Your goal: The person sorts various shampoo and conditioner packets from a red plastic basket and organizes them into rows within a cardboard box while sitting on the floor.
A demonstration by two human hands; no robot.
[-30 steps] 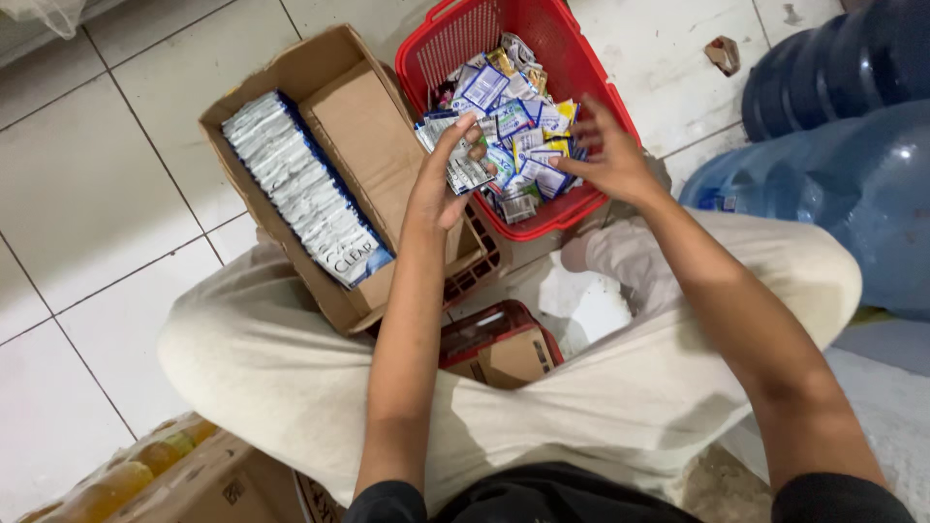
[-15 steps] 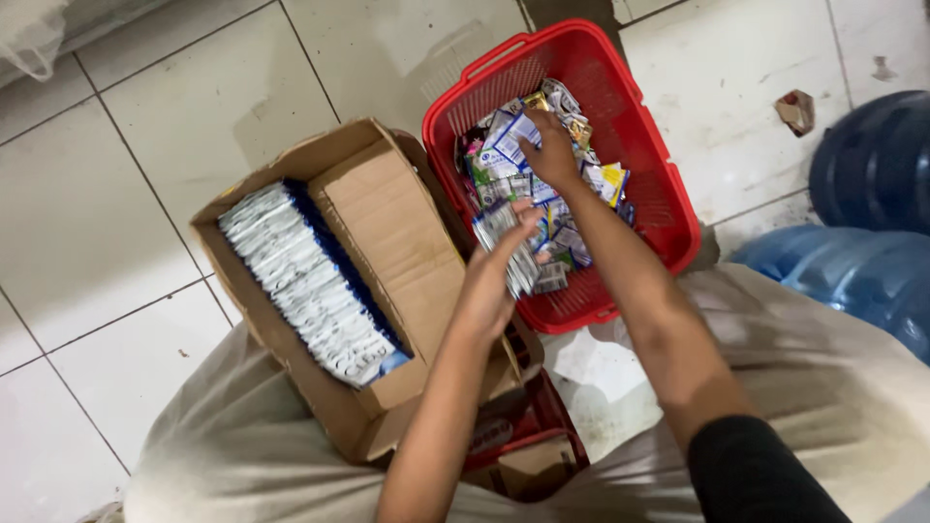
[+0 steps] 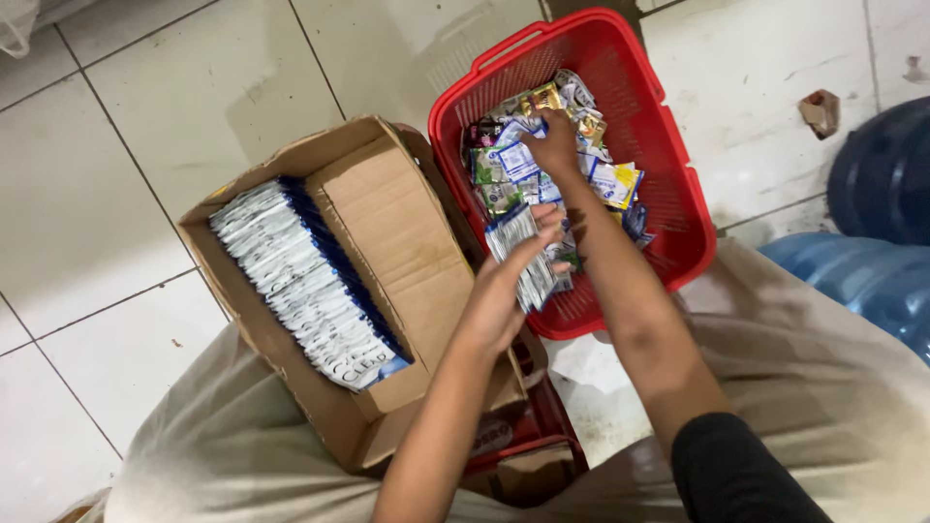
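Nearest, the left hand (image 3: 504,291) grips a stack of small white foil sachets (image 3: 523,254) over the near rim of the red plastic mesh basket (image 3: 678,184). Just left of it sits an open brown cardboard box (image 3: 387,232) with a row of white sachets (image 3: 300,281). Farther out, the right hand (image 3: 554,145) presses closed onto mixed loose sachets (image 3: 504,174) inside the basket.

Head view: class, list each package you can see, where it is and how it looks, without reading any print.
Sachets: flat, white and blue, in a row in the cardboard box.
Stack: silvery white sachets in the left hand.
Mixed sachets: many colours, loose in the red basket, under the right hand.
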